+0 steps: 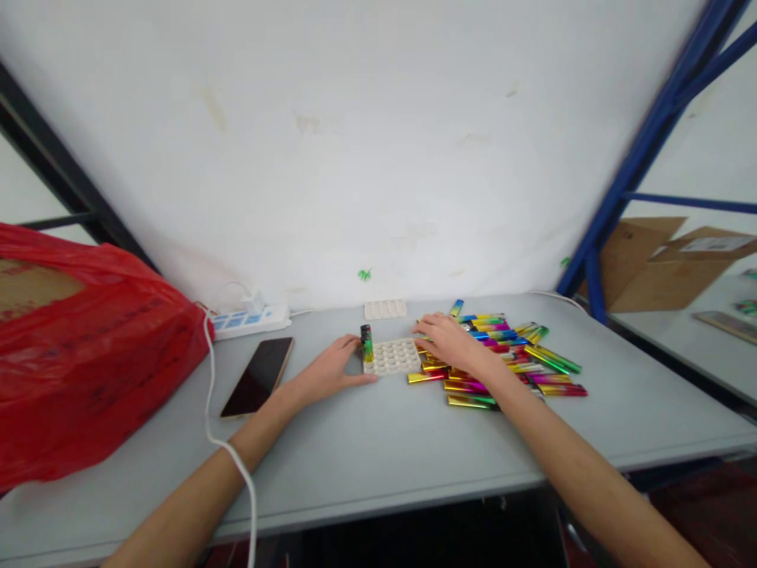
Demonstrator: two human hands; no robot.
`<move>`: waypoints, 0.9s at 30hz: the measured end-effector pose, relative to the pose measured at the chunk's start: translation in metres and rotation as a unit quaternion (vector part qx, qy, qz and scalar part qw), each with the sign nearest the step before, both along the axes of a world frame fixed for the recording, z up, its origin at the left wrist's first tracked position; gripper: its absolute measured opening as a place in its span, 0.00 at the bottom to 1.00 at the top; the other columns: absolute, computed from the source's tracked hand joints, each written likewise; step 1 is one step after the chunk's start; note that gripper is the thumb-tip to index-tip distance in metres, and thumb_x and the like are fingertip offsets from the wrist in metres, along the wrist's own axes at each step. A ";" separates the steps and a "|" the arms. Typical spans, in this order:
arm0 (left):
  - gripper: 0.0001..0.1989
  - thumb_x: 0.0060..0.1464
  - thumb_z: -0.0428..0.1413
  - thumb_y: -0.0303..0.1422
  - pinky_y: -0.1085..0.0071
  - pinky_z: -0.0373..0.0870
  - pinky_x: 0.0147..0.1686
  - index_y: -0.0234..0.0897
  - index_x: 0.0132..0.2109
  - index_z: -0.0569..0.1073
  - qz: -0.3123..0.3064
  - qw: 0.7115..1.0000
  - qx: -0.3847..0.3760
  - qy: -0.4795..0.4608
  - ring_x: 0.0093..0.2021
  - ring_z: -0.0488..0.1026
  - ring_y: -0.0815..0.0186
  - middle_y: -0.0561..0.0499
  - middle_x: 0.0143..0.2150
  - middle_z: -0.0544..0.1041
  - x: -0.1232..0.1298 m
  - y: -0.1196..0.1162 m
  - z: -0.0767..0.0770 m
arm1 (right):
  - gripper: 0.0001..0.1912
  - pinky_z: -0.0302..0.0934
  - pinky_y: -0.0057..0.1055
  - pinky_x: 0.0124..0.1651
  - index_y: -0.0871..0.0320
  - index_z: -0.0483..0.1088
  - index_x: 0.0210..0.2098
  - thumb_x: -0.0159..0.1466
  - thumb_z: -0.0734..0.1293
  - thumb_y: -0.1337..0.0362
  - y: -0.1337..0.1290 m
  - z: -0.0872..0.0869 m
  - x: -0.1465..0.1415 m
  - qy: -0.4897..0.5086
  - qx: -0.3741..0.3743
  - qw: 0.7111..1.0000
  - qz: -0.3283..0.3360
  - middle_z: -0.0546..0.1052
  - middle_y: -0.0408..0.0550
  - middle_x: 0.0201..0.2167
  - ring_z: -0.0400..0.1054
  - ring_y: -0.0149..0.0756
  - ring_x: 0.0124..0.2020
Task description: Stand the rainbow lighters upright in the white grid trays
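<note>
A pale tray (393,356) with rows of round holes lies on the grey table. One lighter (367,344), black-topped with a green and yellow body, stands upright at its left end. My left hand (337,367) rests at the tray's left side, thumb along the near edge and fingers by the lighter, spread apart. To the right, my right hand (446,341) reaches over the left part of a pile of shiny coloured lighters (502,347). Its fingers are curved and apart near the tray's right edge; whatever lies under the palm is hidden.
Behind the tray lies another pale tray-like piece (385,308). At left are a dark phone (259,377), a white power strip (251,319) and a red plastic bag (106,355). A white cable (211,410) crosses over my left forearm. Cardboard boxes (662,268) stand beyond the blue frame (642,158).
</note>
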State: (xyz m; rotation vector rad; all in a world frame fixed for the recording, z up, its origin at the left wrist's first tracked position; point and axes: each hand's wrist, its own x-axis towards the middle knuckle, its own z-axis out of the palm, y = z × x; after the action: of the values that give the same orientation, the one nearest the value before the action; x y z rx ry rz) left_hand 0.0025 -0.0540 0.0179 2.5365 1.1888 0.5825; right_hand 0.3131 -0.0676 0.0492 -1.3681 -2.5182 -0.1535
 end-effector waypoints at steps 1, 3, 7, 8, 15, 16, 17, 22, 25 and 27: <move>0.39 0.54 0.64 0.63 0.50 0.70 0.67 0.40 0.61 0.74 0.003 1.000 -0.001 0.004 0.64 0.74 0.43 0.38 0.63 0.76 0.000 0.000 0.000 | 0.12 0.62 0.39 0.57 0.60 0.80 0.50 0.76 0.66 0.62 0.003 -0.001 0.007 -0.002 -0.018 1.000 0.007 0.82 0.57 0.49 0.74 0.48 0.53; 0.40 0.54 0.65 0.63 0.50 0.69 0.68 0.39 0.62 0.74 0.007 1.000 -0.005 0.012 0.65 0.73 0.43 0.36 0.64 0.75 0.000 0.000 0.000 | 0.12 0.62 0.39 0.57 0.59 0.81 0.50 0.76 0.66 0.62 0.009 -0.004 0.016 0.001 -0.055 0.998 0.017 0.82 0.56 0.49 0.75 0.47 0.52; 0.40 0.54 0.64 0.62 0.51 0.69 0.69 0.38 0.62 0.74 0.005 1.000 -0.004 0.013 0.65 0.73 0.43 0.36 0.65 0.75 0.000 0.000 0.001 | 0.11 0.63 0.39 0.58 0.60 0.81 0.51 0.75 0.67 0.66 0.017 -0.008 0.019 0.012 -0.089 0.996 -0.004 0.83 0.57 0.50 0.75 0.47 0.54; 0.40 0.54 0.64 0.62 0.51 0.69 0.69 0.39 0.62 0.74 0.001 1.000 -0.002 0.010 0.65 0.73 0.43 0.37 0.65 0.75 -0.001 0.000 0.002 | 0.11 0.63 0.39 0.58 0.60 0.81 0.51 0.74 0.67 0.67 0.018 -0.008 0.019 0.013 -0.091 0.996 -0.005 0.82 0.58 0.50 0.75 0.47 0.54; 0.35 0.54 0.65 0.60 0.53 0.71 0.67 0.39 0.58 0.79 -0.012 1.000 0.001 0.002 0.62 0.76 0.45 0.39 0.63 0.78 -0.001 -0.001 0.008 | 0.10 0.65 0.39 0.56 0.61 0.78 0.51 0.75 0.65 0.65 0.013 -0.007 0.015 0.063 -0.032 0.997 -0.022 0.79 0.60 0.50 0.75 0.47 0.51; 0.34 0.54 0.66 0.59 0.52 0.71 0.67 0.39 0.57 0.79 -0.013 1.000 0.004 0.000 0.62 0.76 0.45 0.39 0.63 0.78 -0.001 -0.001 0.008 | 0.12 0.65 0.38 0.55 0.61 0.76 0.53 0.76 0.63 0.65 0.013 -0.005 0.014 0.094 -0.019 0.995 -0.027 0.79 0.60 0.50 0.76 0.46 0.50; 0.34 0.54 0.66 0.59 0.52 0.71 0.67 0.39 0.57 0.79 -0.013 1.000 0.007 -0.003 0.63 0.76 0.44 0.39 0.63 0.78 0.000 -0.001 0.008 | 0.13 0.66 0.37 0.53 0.61 0.74 0.56 0.77 0.62 0.64 0.012 -0.004 0.012 0.131 -0.012 0.991 -0.027 0.80 0.58 0.49 0.76 0.45 0.48; 0.33 0.53 0.68 0.54 0.51 0.70 0.68 0.39 0.58 0.79 -0.007 1.000 0.012 -0.011 0.63 0.77 0.44 0.39 0.63 0.79 0.001 0.001 0.004 | 0.17 0.64 0.33 0.46 0.57 0.75 0.57 0.77 0.61 0.57 0.010 0.002 0.005 0.271 -0.013 0.962 -0.024 0.83 0.49 0.36 0.76 0.42 0.37; 0.33 0.52 0.69 0.54 0.51 0.70 0.68 0.38 0.58 0.79 0.000 1.000 0.012 -0.011 0.62 0.77 0.44 0.38 0.63 0.77 0.001 0.002 0.001 | 0.16 0.61 0.32 0.41 0.55 0.78 0.53 0.73 0.66 0.53 0.008 0.000 0.000 0.316 -0.019 0.948 -0.043 0.81 0.44 0.31 0.72 0.38 0.30; 0.34 0.52 0.69 0.54 0.51 0.70 0.69 0.39 0.59 0.78 -0.002 1.000 0.014 -0.014 0.62 0.76 0.45 0.38 0.63 0.76 0.000 0.003 -0.001 | 0.18 0.58 0.31 0.37 0.55 0.78 0.50 0.69 0.69 0.49 0.008 -0.002 -0.003 0.350 -0.036 0.935 -0.045 0.76 0.40 0.26 0.67 0.36 0.27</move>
State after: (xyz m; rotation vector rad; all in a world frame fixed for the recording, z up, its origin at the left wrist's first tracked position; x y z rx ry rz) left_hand 0.0023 -0.0511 0.0168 2.5449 1.1732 0.6370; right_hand 0.3097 -0.0601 0.0467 -1.2694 -1.8767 0.3558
